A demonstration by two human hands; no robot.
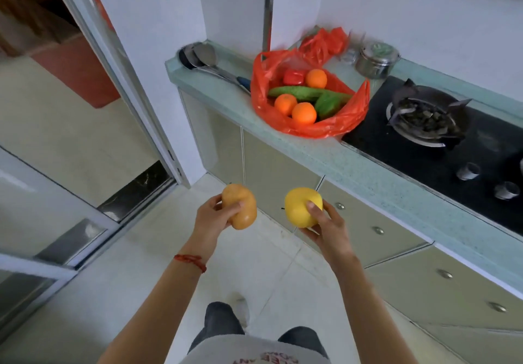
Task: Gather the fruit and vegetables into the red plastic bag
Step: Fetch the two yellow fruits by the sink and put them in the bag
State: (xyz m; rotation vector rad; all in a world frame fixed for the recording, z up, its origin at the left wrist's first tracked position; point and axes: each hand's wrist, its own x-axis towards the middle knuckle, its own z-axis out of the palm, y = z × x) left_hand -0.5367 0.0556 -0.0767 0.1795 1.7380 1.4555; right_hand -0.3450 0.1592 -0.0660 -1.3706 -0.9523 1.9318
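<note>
A view from a head-worn camera looks down at a person's two bare hands held out over a pale tiled floor point(119, 293), in front of a kitchen bench point(353, 171) with a pale green top.

The left hand point(213, 216) holds a brown potato point(240, 208); its grip is closed around it, thumb across the near side and fingers behind. A red string bracelet point(190, 261) circles the left wrist. The right hand point(325, 227) holds a yellow apple point(300, 208) from below and from the right, with the thumb pressed on its top; this grip is closed on the fruit as well. Potato and apple sit side by side in the air, near each other but apart, and both are well short of the bench.

On the bench top, the red plastic bag point(348, 120) lies open, its mouth spread wide. Inside it are three oranges point(304, 113), two green cucumbers point(297, 93) lying across each other, and a red pepper point(294, 77) at the far side beside one orange. A second crumpled red bag point(322, 43) lies behind the first, against the wall.

To the left of the bag lie metal ladles point(203, 58) with dark handles. To the right of it stand a small lidded steel pot point(377, 59) and a black gas hob point(424, 148) with a burner point(424, 117) and two knobs point(468, 171). Pale cabinet drawers point(376, 239) with round pulls run below the bench.
</note>
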